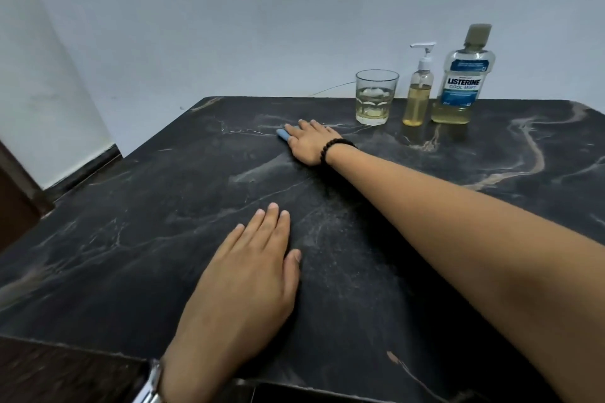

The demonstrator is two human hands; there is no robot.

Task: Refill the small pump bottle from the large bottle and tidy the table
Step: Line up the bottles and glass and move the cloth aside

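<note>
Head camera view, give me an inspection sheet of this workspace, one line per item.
Surface: dark marbled table with pale veins, dusty smears.
Job's things: small pump bottle partly filled with yellow liquid, pump fitted; large bottle capped, yellow liquid low; both upright at the far edge.
Clutter: glass with some yellow liquid, left of the pump bottle; blue cloth under the right fingers.
Grippers: left hand flat on the table; right hand presses the cloth.
Cables: thin wire along the wall behind the table.
Surroundings: pale wall, dark skirting at left.
</note>
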